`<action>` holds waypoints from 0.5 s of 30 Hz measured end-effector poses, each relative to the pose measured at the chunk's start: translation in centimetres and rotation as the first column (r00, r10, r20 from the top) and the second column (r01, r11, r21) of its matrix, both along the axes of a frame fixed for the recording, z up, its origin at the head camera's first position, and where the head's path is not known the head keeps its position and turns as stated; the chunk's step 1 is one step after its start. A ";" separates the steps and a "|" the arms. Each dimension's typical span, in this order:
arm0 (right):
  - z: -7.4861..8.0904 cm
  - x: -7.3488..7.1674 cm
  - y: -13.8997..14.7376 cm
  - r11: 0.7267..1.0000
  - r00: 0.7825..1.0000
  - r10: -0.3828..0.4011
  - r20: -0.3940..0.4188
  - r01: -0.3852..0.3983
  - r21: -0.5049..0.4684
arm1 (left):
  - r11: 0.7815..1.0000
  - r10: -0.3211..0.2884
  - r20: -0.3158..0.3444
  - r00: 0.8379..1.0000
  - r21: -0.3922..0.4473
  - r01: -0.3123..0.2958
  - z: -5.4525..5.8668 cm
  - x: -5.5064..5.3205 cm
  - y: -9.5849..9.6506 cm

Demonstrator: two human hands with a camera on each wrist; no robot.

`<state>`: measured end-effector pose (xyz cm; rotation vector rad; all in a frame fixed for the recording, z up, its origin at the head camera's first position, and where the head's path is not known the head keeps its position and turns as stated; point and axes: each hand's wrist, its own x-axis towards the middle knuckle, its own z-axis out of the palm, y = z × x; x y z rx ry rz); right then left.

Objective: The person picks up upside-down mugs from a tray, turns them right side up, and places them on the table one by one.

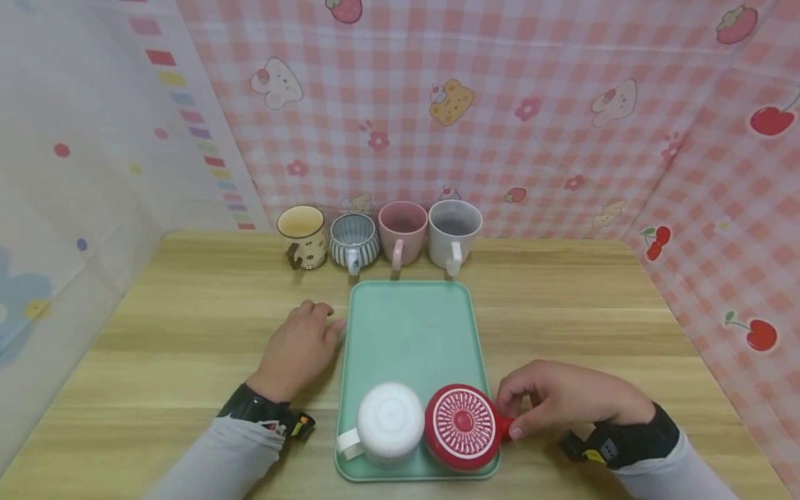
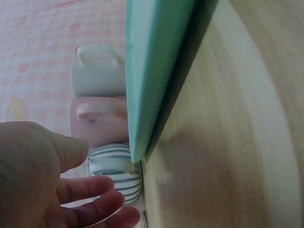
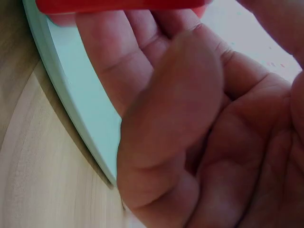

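Observation:
A red mug (image 1: 464, 428) stands upside down at the near right corner of the green tray (image 1: 409, 326), its patterned base facing up. My right hand (image 1: 562, 399) pinches its handle (image 1: 505, 426) at the tray's right edge; in the right wrist view, curled fingers (image 3: 114, 52) meet the red surface (image 3: 118, 4). Beside the red mug, an inverted white mug (image 1: 390, 421) has its handle pointing left. My left hand (image 1: 298, 347) lies by the tray's left edge, fingers loosely bent and holding nothing.
Behind the tray stand upright mugs in a row: a yellow one (image 1: 303, 239) with a brown handle, a striped cup (image 1: 354, 244), a pink mug (image 1: 403, 236) and a grey-white mug (image 1: 454, 236). A pink checked cloth (image 1: 400, 139) hangs behind the wooden table (image 1: 581, 298).

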<state>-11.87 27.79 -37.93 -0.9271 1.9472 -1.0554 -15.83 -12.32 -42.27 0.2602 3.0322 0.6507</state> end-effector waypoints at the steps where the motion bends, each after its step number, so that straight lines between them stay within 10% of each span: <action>1: -0.1 0.0 -0.1 1.000 1.000 0.010 0.007 -0.010 -0.011 | 1.000 0.000 -0.001 1.000 -0.001 0.000 0.0 0.0 0.0; 15: -0.9 0.1 -0.6 0.995 0.992 0.063 0.109 -0.053 -0.085 | 1.000 -0.006 -0.015 1.000 -0.002 0.006 -0.2 -0.1 0.0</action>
